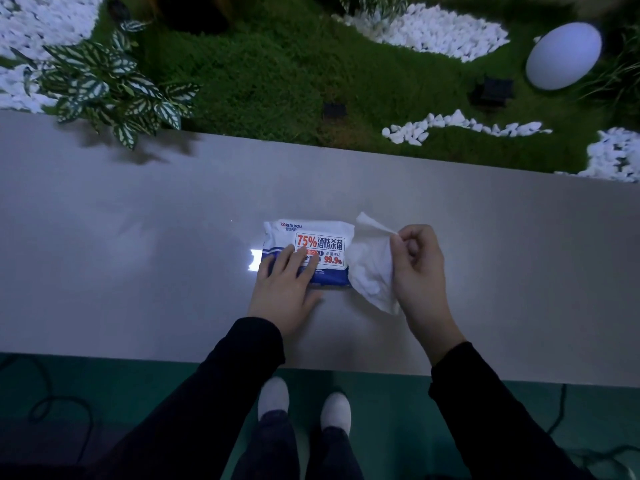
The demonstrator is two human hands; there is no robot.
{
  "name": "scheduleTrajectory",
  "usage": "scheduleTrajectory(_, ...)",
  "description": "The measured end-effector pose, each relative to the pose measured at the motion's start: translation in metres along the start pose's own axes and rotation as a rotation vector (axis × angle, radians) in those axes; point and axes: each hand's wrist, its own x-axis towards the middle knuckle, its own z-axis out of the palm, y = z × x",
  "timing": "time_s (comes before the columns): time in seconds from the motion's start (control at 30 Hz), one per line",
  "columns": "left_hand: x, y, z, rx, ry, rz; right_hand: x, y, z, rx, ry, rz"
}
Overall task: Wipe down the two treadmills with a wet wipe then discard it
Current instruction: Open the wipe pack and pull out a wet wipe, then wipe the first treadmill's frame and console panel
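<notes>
A white and blue pack of wet wipes (320,237) lies flat on a grey ledge (138,254) in front of me. My left hand (284,292) rests palm-down on the pack's near left part, fingers spread. My right hand (417,268) pinches a white wet wipe (369,261) between thumb and fingers just right of the pack. The wipe hangs crumpled, its lower end near the ledge surface. No treadmill is in view.
Beyond the ledge lies a bed of artificial grass (294,71) with white pebbles (436,29), a striped-leaf plant (104,84) and a white egg-shaped lamp (562,55). Black cables (52,403) trail over the green floor beside my feet (304,407).
</notes>
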Motion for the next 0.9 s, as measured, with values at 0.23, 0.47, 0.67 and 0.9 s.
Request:
scheduleTrajectory(0.23,0.001,0.02,-0.013,-0.302,0.021,-0.155,-0.006,-0.013,-0.003,0.044,-0.027,0.019)
scheduleTrajectory(0.47,-0.011,0.068,-0.086,-1.659,-0.103,-0.648,-0.017,-0.06,-0.012,0.121,-0.059,-0.016)
scheduleTrajectory(0.67,-0.039,0.093,-0.148,-1.945,0.021,-0.552,-0.036,-0.103,-0.031,0.196,-0.071,0.001)
scheduleTrajectory(0.9,-0.075,0.107,-0.22,-1.649,0.281,-0.538,-0.072,-0.144,-0.077,0.188,-0.141,-0.022)
